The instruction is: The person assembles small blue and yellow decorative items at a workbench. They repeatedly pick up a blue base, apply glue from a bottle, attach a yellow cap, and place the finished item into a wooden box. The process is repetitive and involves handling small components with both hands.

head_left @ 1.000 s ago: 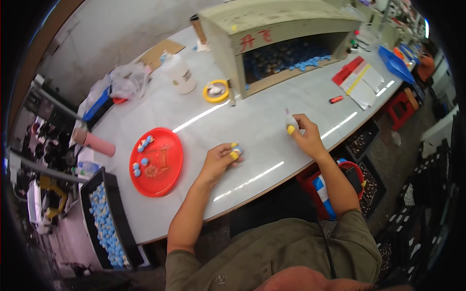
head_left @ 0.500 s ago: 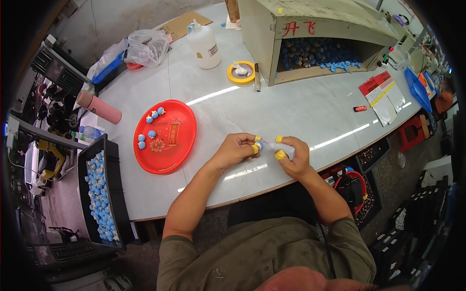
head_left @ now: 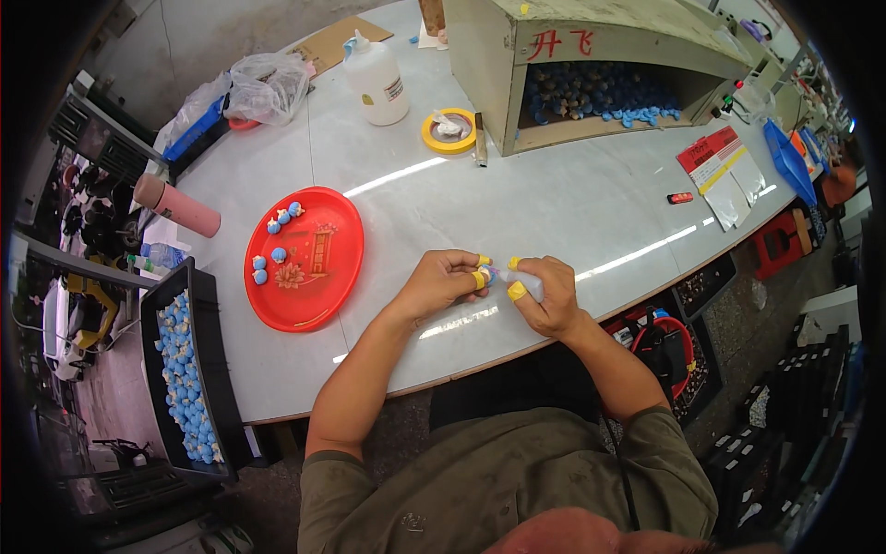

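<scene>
My left hand (head_left: 439, 284) pinches a small blue-and-white piece (head_left: 488, 275) between thumb and forefinger, above the table near its front edge. Fingers cover most of the piece, so its full shape is hidden. In my right hand (head_left: 554, 297) is a small translucent squeeze bottle (head_left: 530, 283), held on its side with the tip pointing left at the piece. Whether the tip touches it I cannot tell. Yellow tape wraps the thumb and forefinger tips of both hands. To the left lies a red round tray (head_left: 343, 263) with several small blue balls (head_left: 279, 255).
A black crate (head_left: 219, 369) of blue balls stands at the table's left edge, below a pink flask (head_left: 187, 210). Behind are a white bottle (head_left: 378, 92), yellow tape roll (head_left: 437, 146) and a metal box (head_left: 484, 92) holding blue pieces. A red lighter (head_left: 680, 198) lies at right.
My right hand has come slightly closer to my left, bringing the squeeze bottle nearer to the piece. The whole view has shifted a little. Both grips stay the same.
</scene>
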{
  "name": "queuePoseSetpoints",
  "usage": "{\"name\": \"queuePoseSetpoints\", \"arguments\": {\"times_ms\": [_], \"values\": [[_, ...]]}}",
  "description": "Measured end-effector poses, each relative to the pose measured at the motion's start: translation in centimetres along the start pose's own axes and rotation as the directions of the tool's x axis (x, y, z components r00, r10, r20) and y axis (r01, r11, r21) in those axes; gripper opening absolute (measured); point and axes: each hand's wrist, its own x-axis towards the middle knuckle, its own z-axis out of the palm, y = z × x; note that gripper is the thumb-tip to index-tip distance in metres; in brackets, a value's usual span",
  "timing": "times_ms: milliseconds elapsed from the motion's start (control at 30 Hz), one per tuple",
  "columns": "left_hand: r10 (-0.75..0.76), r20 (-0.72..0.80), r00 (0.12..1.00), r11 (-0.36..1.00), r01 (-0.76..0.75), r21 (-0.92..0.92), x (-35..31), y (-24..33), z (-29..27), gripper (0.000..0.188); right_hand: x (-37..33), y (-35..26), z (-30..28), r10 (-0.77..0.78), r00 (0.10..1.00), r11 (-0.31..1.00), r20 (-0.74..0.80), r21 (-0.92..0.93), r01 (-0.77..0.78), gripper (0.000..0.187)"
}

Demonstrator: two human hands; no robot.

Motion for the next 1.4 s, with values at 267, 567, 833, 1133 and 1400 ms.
{"name": "queuePoseSetpoints", "arguments": {"times_ms": [267,567,833,1133,1400], "values": [[-0.009,-0.041,0.999,0.999,0.008,-0.037,-0.2,0.6,0.5,0.033,0.0,-0.5,-0.3,-0.058,0.998,0.991,0.025,-0.123,0.06,0.026],[0.005,-0.096,0.995,0.998,-0.011,-0.058,-0.3,0.8,0.7,0.028,0.3,-1.2,-0.4,-0.118,0.993,0.973,0.027,-0.195,0.121,0.026],[0.006,-0.125,0.992,0.998,-0.013,-0.059,-0.2,0.7,0.8,0.026,0.0,-1.1,-0.1,-0.125,0.992,0.973,0.018,-0.194,0.126,0.024],[0.009,-0.119,0.993,0.998,-0.016,-0.059,-0.1,0.5,0.7,0.025,-0.1,-1.1,-0.4,-0.082,0.996,0.984,0.025,-0.158,0.085,0.024],[0.0,-0.098,0.995,0.998,-0.006,-0.055,-0.2,0.8,0.9,0.024,0.1,-1.0,-0.4,-0.065,0.998,0.984,0.014,-0.162,0.067,0.025]]}}
